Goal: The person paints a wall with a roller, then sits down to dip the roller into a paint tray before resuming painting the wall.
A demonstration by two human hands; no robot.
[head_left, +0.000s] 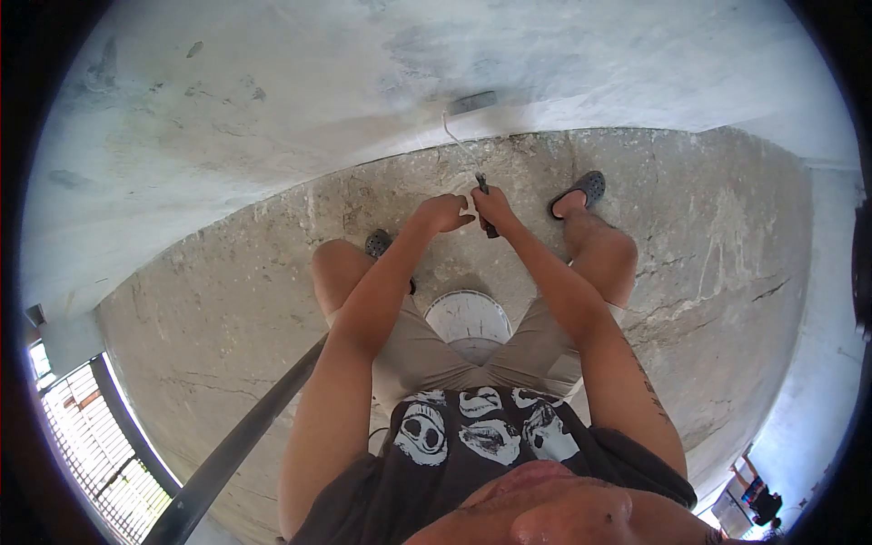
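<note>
My right hand (491,208) is wrapped round the black handle of a paint roller (491,229). From the handle a thin pale rod bends up to the grey roller head (472,102), which rests against the lower part of the white wall (363,73). My left hand (442,213) hovers just left of the handle, its fingers loosely curved and apart, with nothing in them. Between my legs stands a round white bucket (469,313), streaked with grey; my shorts hide its near part.
Rough concrete floor (718,218) stretches around me to the foot of the wall. My feet, in dark clogs (591,188), are set apart. A long dark bar (245,431) slants in at lower left, near a barred window (109,445). Blurred items (758,500) appear at lower right.
</note>
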